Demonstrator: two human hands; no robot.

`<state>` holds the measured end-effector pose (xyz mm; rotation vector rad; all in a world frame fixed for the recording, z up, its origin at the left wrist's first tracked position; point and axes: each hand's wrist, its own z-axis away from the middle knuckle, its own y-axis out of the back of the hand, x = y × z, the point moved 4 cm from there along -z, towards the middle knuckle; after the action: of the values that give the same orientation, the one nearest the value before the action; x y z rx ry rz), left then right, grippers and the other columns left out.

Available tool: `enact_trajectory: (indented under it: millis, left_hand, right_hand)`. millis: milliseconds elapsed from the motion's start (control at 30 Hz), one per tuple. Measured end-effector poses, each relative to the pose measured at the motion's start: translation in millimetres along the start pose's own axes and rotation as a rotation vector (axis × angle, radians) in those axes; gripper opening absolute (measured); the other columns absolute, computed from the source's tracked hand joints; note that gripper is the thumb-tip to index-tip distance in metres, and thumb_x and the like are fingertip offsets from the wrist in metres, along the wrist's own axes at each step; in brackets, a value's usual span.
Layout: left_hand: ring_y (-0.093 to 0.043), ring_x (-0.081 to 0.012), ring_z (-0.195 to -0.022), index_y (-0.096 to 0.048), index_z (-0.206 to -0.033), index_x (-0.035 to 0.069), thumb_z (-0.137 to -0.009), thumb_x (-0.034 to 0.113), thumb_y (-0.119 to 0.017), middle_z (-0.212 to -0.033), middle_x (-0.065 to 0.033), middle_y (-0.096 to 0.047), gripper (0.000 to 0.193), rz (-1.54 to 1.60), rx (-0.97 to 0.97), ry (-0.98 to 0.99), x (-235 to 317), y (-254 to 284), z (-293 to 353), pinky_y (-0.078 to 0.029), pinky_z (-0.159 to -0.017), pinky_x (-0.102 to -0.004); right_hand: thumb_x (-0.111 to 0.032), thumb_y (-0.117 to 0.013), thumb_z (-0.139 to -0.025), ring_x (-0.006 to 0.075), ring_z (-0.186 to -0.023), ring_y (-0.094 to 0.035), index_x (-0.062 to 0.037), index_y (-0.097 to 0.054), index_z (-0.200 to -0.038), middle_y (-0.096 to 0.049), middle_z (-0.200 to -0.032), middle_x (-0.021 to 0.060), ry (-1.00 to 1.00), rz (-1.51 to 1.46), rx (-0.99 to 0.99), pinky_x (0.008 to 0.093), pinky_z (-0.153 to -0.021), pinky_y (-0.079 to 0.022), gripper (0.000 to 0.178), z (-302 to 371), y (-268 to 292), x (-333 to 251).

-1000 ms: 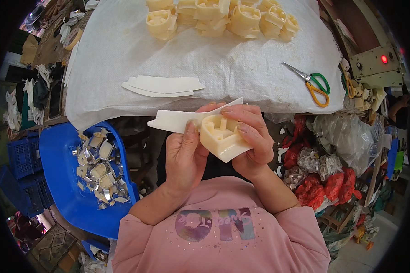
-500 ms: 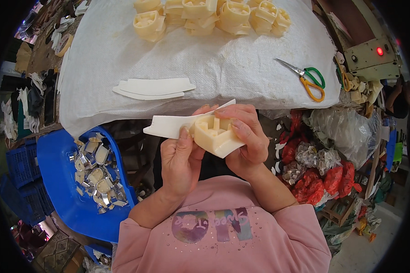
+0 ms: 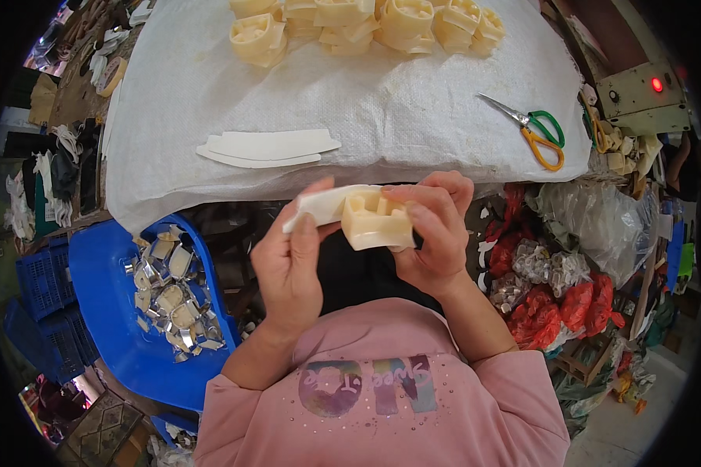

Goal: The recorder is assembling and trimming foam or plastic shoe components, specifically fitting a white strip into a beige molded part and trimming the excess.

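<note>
My right hand point(image 3: 436, 233) is closed on a cream plastic heel-shaped piece point(image 3: 378, 229) with an open, ribbed hollow facing up. A white curved strip point(image 3: 323, 206) lies against the far side of that piece. My left hand point(image 3: 288, 257) pinches the strip's left end between thumb and fingers. On the white cloth beyond my hands rest a few more white curved strips point(image 3: 269, 146), overlapping each other. Farther back, several cream pieces point(image 3: 257, 39) of the same kind stand grouped, with strips around them.
Scissors point(image 3: 528, 131) with green and orange handles lie on the cloth-covered table point(image 3: 413, 101) at right. A blue bin point(image 3: 109, 335) holding shiny metallic and cream pieces stands at left. Red and clear plastic bags point(image 3: 576, 296) crowd the right. A metal box point(image 3: 639, 97) shows a red light.
My left hand has shifted left and up to the strip's free end. The cream piece has turned in my right hand, and the strip now sits closer along its far side.
</note>
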<state>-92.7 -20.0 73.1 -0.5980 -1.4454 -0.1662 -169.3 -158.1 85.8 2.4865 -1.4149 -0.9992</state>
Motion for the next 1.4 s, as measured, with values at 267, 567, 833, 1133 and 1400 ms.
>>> enact_trajectory:
  millis: [267, 567, 833, 1133, 1400]
  left_hand:
    - [-0.062, -0.0147, -0.090, -0.059, -0.110, -0.009, -0.099, 0.020, -0.043, -0.101, -0.0131, -0.065, 0.035, -0.109, -0.037, 0.108, -4.9, 10.9, 2.7, -0.052, -0.081, -0.0275]
    - [-0.060, -0.0121, -0.090, -0.058, -0.116, -0.007, -0.099, 0.019, -0.045, -0.102, -0.0112, -0.065, 0.034, -0.195, -0.058, 0.217, -12.7, 5.6, 4.6, -0.051, -0.082, -0.0263]
    - [-0.061, -0.0164, -0.095, -0.056, -0.119, -0.007, -0.099, 0.019, -0.043, -0.105, -0.0138, -0.064, 0.035, -0.289, -0.141, 0.303, -23.2, 4.6, 5.4, -0.051, -0.085, -0.0293]
    - [-0.062, -0.0196, -0.095, -0.050, -0.126, -0.006, -0.097, 0.020, -0.044, -0.113, -0.0144, -0.062, 0.039, -0.829, -0.248, 0.102, -17.7, -7.2, 10.2, -0.048, -0.084, -0.0295]
    - [-0.048, -0.0229, -0.118, -0.030, -0.140, -0.005, -0.098, 0.034, -0.039, -0.133, -0.0177, -0.046, 0.058, 0.031, -0.407, 0.341, -34.1, 18.7, -1.7, -0.040, -0.096, -0.0365]
  right_hand:
    - [-0.007, -0.065, -0.062, 0.0206, -0.074, -0.046, -0.0227, -0.059, -0.097, -0.046, -0.078, 0.0016, -0.008, 0.270, -0.479, 0.0433, -0.073, -0.025, 0.038, -12.6, -4.8, -15.3]
    - [-0.006, -0.064, -0.064, 0.0208, -0.067, -0.048, -0.0159, -0.056, -0.088, -0.041, -0.073, 0.0042, -0.087, 0.278, -0.652, 0.0403, -0.069, -0.027, 0.028, -6.8, -9.7, -11.6]
    - [-0.009, -0.063, -0.067, 0.0202, -0.062, -0.047, -0.0133, -0.054, -0.085, -0.042, -0.072, 0.0047, -0.083, 0.332, -0.656, 0.0386, -0.067, -0.028, 0.020, 10.4, -16.8, -8.2]
    - [-0.014, -0.062, -0.071, 0.0187, -0.064, -0.048, -0.0140, -0.055, -0.088, -0.044, -0.073, 0.0037, -0.068, 0.383, -0.581, 0.0397, -0.070, -0.029, 0.019, 19.7, -19.9, -4.1]
    - [-0.005, -0.067, -0.067, 0.0183, -0.073, -0.048, -0.0185, -0.063, -0.095, -0.051, -0.082, -0.0005, -0.147, 0.097, -0.401, 0.0435, -0.075, -0.027, 0.032, 22.1, -6.9, 8.6]
